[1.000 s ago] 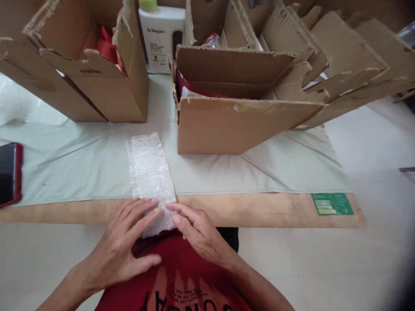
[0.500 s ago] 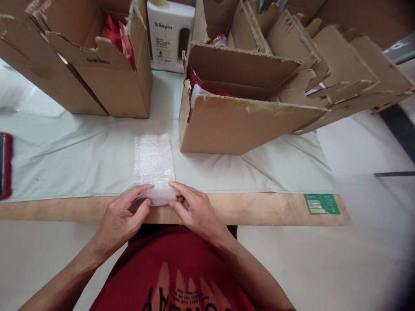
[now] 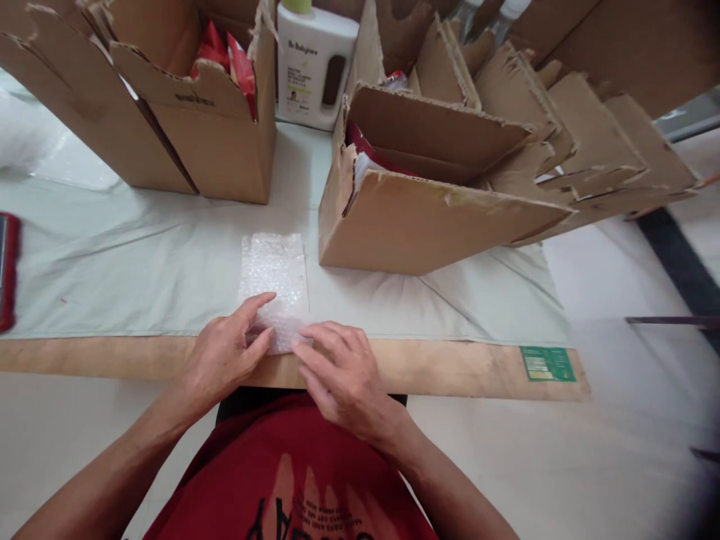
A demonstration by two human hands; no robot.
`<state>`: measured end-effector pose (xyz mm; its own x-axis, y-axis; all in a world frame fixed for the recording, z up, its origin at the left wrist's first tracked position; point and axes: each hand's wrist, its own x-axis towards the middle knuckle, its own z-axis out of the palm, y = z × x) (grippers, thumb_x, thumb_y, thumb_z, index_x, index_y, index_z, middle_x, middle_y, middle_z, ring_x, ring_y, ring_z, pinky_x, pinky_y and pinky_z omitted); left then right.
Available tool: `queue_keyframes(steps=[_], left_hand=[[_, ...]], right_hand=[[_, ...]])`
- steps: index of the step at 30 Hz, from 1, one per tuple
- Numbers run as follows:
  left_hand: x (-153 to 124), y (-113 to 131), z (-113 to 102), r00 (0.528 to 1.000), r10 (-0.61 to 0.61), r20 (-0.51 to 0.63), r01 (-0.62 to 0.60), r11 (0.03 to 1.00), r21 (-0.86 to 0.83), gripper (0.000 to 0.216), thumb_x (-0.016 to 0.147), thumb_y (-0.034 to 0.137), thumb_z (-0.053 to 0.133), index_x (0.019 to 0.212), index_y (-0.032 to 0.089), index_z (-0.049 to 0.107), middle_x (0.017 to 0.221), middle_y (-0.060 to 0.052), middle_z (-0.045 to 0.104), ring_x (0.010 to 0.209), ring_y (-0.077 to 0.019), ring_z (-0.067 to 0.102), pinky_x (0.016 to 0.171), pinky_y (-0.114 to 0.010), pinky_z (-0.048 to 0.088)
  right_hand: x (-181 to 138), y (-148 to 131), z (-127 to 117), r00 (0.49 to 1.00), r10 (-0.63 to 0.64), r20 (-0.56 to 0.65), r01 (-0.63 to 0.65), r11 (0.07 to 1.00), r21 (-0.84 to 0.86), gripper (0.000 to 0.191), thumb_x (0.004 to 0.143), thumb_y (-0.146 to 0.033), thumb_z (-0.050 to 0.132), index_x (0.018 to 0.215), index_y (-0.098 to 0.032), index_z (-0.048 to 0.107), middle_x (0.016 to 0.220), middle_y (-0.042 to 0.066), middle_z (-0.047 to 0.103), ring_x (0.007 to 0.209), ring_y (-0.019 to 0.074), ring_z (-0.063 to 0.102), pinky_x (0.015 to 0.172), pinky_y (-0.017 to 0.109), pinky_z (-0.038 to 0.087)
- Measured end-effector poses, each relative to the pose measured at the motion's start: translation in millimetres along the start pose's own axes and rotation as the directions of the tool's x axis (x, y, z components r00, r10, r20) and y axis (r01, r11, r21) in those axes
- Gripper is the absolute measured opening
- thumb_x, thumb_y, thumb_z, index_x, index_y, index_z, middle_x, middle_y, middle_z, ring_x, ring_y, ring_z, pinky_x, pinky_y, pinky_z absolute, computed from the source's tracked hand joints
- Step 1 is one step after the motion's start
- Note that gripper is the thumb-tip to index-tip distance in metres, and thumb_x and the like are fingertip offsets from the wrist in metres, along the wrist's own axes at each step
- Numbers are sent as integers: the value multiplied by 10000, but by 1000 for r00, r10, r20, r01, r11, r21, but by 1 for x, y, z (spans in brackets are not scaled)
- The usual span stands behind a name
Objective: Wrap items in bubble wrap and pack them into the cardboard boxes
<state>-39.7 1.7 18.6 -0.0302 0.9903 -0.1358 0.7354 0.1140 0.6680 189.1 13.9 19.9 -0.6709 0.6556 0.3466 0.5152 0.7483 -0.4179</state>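
Observation:
A clear bubble wrap sheet [image 3: 274,262] lies near the table's front edge, its near end folded over into a low flap or roll. Whether anything is inside the fold I cannot tell. At its left side is my left hand [image 3: 228,349], open, thumb and forefinger spread apart across the folded part. My right hand [image 3: 343,367] is at the near right corner of the bubble wrap. Its fingers are loosely bent, the fingertips touching the corner, and the lowest fingertip is off the wrap over the wooden edge.
Cut-down cardboard boxes stand behind: a left box [image 3: 208,161] with red packets and a right box [image 3: 405,232] close to the wrap. Between them is a white detergent bottle [image 3: 309,67]. A red-cased phone-like device [image 3: 8,270] and more bubble wrap [image 3: 56,150] lie left. A green card [image 3: 548,364] sits on the wooden edge [image 3: 450,367].
My left forefinger has reached farther up over the bubble wrap. My right hand has loosened from the folded end and turned, its fingers now bent at the corner. The view has shifted slightly.

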Motion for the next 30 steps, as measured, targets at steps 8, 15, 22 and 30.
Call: queue_keyframes(steps=[8,15,22,30], left_hand=[[-24,-4,-3,857,397,-328,-313,907,281,436,981,250,629,1412,222,566,1167,-113,717,1017,-248,730,877,-384,596],[-31,-5,2,779,611,-140,-530,761,375,326,966,76,605,1272,189,606,1130,-107,775,1093,-287,733,976,-471,549],[-10,-13,0,886,412,-212,-386,909,155,168,1020,235,577,1122,181,700,934,-39,798,790,-175,750,703,-284,583],[2,-17,5,840,442,-316,-364,889,276,241,1012,248,611,1223,156,682,1084,-109,768,881,-217,760,769,-327,604]], right_hand=[[9,9,21,993,28,117,-14,993,-116,260,1049,-165,521,1242,-222,684,1422,69,714,1394,291,528,1037,471,405],[18,14,17,994,40,105,-44,999,30,240,1073,-142,492,1136,-206,714,1112,54,812,1072,225,673,991,408,434],[19,13,4,986,107,-129,-94,990,101,223,1078,-283,566,1255,-201,674,1234,100,758,1150,241,665,991,393,483],[30,26,19,998,-67,3,66,991,-116,234,1018,-83,558,1177,-172,705,1188,63,783,1259,272,603,999,428,403]])
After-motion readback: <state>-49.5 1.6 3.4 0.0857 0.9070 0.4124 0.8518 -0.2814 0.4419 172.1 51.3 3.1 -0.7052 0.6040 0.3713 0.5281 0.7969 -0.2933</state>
